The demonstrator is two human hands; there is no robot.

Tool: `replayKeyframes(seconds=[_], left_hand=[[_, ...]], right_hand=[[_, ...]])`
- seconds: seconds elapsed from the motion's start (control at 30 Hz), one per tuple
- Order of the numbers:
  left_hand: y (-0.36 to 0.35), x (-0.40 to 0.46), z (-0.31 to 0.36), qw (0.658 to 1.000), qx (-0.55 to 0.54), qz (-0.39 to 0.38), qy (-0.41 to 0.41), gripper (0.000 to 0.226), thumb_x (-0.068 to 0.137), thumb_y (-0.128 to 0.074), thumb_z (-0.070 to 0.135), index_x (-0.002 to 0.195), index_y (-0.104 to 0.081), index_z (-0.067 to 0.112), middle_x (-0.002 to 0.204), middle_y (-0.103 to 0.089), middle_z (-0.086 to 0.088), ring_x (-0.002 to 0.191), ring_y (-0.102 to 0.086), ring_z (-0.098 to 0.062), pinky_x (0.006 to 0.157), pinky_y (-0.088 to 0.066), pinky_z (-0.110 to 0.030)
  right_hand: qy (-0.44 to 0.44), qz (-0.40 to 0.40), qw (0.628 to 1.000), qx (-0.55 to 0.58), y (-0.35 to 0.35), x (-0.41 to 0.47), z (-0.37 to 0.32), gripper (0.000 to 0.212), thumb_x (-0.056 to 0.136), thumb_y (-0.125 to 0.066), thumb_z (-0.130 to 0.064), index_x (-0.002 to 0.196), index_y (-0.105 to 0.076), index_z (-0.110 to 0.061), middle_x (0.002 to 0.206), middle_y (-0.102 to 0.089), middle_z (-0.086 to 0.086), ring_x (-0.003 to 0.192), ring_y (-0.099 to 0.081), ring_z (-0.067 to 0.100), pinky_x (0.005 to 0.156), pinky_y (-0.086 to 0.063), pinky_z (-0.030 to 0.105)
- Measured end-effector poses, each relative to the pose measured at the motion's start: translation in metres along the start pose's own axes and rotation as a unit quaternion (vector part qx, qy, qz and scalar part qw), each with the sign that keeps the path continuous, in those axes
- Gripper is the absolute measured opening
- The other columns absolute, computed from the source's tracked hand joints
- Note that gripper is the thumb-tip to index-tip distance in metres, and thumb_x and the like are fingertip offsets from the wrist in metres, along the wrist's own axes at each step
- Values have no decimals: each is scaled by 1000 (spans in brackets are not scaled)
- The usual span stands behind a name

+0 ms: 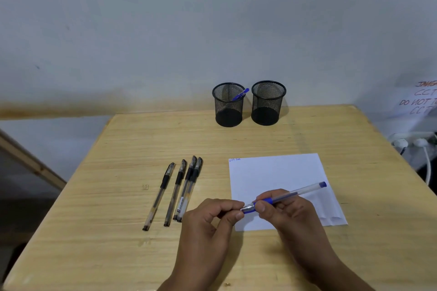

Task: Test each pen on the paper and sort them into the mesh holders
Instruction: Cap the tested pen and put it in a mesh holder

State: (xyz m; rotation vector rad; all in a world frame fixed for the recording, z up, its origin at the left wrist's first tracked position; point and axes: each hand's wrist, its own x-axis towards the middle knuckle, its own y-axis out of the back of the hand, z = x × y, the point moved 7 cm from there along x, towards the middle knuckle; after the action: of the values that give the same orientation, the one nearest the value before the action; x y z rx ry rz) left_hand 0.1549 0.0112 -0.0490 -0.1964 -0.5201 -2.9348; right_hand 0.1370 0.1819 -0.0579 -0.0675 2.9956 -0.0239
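My right hand [287, 211] grips a blue pen [305, 190] by its blue grip section, over the lower left corner of the white paper [276, 172]. My left hand [212, 217] pinches the pen's cap end, where a clear and silver part shows. The paper bears a small blue scribble at its top left corner. Several black pens [176, 192] lie side by side on the wooden table [118, 231], left of the paper. Two black mesh holders stand at the table's far edge: the left holder [228, 107] contains a blue pen, the right holder [268, 104] looks empty.
A wall rises just behind the holders. At the right edge, a white power strip [411, 140] with plugs and a cable sits beside the table, below a handwritten paper sign [421, 99]. A wooden frame [28, 156] leans at the left.
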Motion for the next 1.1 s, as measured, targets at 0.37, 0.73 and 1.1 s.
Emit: replayKeyframes(seconds=[0.37,0.73,1.1], left_hand=[[5,1,-3,999,-16,32,24,20,78,-79,6,79,-78,26,80,-74,16,81,-68,-1,71,-46,-8],[-15,50,11,991,-108,29,75,10,81,-78,24,84,-76,33,80,-75,15,78,-69,-9,66,-56,-22],[3,171,1,998,18,31,44,33,81,-78,34,108,-61,38,107,-65,18,89,-57,1,70,-45,-15]], right_hand=[[-1,17,999,-32,-11,2,6,11,86,-72,-13,80,-76,-21,83,-76,-4,82,-70,12,80,-52,23],[1,104,983,149,-11,46,-23,14,82,-74,-2,91,-64,-5,86,-76,14,84,-71,28,80,-57,39],[93,147,972,-157,42,140,-108,14,79,-68,-8,83,-73,-20,65,-66,-5,63,-62,16,67,-59,37]])
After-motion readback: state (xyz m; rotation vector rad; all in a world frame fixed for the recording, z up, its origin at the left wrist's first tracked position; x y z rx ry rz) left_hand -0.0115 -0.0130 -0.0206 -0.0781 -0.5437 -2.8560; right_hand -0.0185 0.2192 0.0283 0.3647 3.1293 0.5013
